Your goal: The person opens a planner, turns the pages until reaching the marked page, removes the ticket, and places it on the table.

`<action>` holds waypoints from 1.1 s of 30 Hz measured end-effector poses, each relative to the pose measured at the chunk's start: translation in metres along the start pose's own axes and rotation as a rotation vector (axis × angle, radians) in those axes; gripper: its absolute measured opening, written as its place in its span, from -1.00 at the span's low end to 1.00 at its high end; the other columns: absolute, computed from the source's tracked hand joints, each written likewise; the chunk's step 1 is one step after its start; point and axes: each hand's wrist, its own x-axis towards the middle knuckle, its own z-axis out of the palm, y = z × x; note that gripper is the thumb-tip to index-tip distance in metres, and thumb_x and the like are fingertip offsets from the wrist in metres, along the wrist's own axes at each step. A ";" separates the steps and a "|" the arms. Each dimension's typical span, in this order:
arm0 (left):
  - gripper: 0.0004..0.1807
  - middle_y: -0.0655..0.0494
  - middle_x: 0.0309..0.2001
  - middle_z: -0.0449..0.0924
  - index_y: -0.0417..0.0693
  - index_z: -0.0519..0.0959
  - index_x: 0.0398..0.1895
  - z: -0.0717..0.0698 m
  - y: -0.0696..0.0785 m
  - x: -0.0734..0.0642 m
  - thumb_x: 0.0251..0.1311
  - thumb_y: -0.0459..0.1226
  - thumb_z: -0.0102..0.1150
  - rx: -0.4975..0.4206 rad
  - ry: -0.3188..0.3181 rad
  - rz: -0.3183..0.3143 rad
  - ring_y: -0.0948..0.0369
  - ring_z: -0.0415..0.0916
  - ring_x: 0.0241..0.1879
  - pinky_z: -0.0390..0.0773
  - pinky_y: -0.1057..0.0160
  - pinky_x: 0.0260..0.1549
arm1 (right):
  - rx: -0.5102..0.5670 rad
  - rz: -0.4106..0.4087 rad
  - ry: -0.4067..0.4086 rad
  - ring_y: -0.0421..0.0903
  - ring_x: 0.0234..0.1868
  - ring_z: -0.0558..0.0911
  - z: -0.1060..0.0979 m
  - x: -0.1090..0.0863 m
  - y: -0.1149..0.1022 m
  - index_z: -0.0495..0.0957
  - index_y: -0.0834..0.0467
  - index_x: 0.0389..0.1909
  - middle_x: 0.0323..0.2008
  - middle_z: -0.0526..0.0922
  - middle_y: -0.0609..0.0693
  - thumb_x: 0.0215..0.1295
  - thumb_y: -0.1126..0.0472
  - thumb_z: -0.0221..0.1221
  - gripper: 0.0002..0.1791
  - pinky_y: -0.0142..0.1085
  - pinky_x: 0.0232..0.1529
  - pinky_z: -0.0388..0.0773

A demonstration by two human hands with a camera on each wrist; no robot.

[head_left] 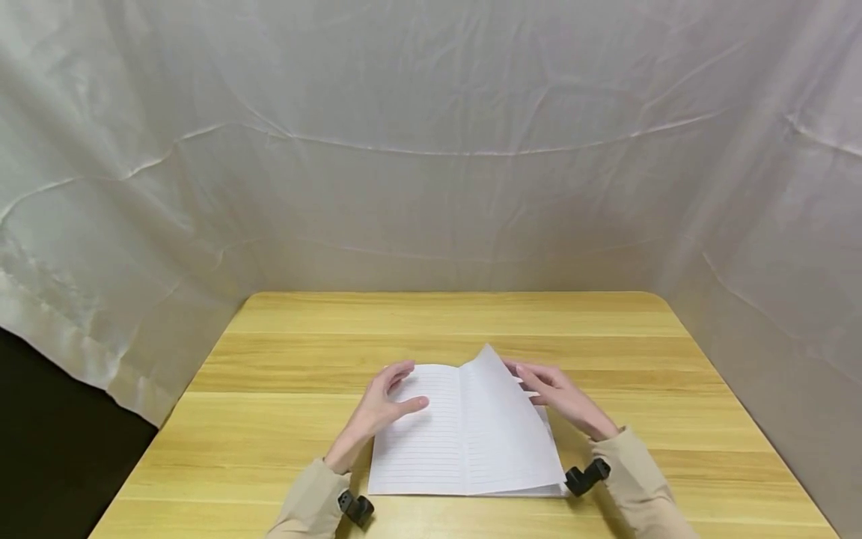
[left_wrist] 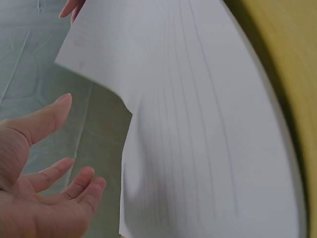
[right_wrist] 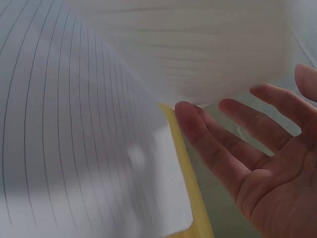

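An open notebook with lined white pages lies on the wooden table. One page is lifted on the right half, its far corner raised and curving. My right hand is at that page's outer edge, some fingertips hidden behind it. In the right wrist view its fingers are extended at the page's underside, the thumb apart from them. Over the left page hovers my left hand, thumb and fingers spread with nothing between them. The left wrist view shows its fingers loosely bent beside the notebook's edge.
The wooden table has rounded far corners. Pale grey cloth hangs behind it and along both sides. A dark area lies past the table's left edge. Each wrist carries a small black camera mount.
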 end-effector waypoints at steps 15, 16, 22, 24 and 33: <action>-0.18 -0.40 0.45 0.24 -0.36 0.20 0.47 0.009 0.010 0.002 0.21 -0.33 0.38 -0.193 -0.117 0.003 -0.25 0.20 0.49 0.23 -0.03 0.51 | 0.014 -0.123 -0.135 0.38 0.43 0.34 0.022 0.011 -0.008 0.31 0.27 0.45 0.52 0.22 0.30 0.66 0.11 -0.20 -0.49 -0.07 0.19 0.65; -0.18 -0.39 0.46 0.23 -0.33 0.19 0.48 0.010 0.011 0.002 0.22 -0.33 0.37 -0.209 -0.124 0.001 -0.25 0.19 0.49 0.23 -0.03 0.51 | 0.012 -0.134 -0.140 0.38 0.44 0.32 0.024 0.012 -0.009 0.31 0.29 0.45 0.52 0.20 0.30 0.66 0.12 -0.20 -0.49 -0.07 0.20 0.64; -0.17 -0.37 0.49 0.18 -0.19 0.13 0.53 0.014 0.014 0.002 0.26 -0.35 0.32 -0.311 -0.156 -0.020 -0.26 0.19 0.49 0.42 0.05 0.40 | -0.061 -0.164 -0.120 0.33 0.48 0.28 0.033 0.016 -0.012 0.38 0.25 0.41 0.52 0.22 0.27 0.65 0.13 -0.16 -0.52 0.04 0.25 0.58; -0.17 -0.37 0.50 0.15 -0.20 0.07 0.56 0.015 0.016 0.002 0.30 -0.34 0.28 -0.341 -0.167 -0.024 -0.27 0.18 0.49 0.49 0.09 0.35 | -0.085 -0.177 -0.107 0.31 0.50 0.26 0.035 0.017 -0.013 0.40 0.23 0.40 0.52 0.24 0.25 0.64 0.14 -0.14 -0.54 0.03 0.28 0.54; -0.14 -0.32 0.53 0.14 -0.14 -0.08 0.61 0.018 0.024 0.003 0.41 -0.25 0.18 -0.380 -0.194 -0.038 -0.24 0.28 0.45 0.45 0.02 0.38 | -0.260 -0.234 -0.021 0.21 0.51 0.29 0.046 0.022 -0.014 0.48 0.08 0.37 0.48 0.33 0.16 0.61 0.14 -0.07 -0.58 -0.14 0.48 0.32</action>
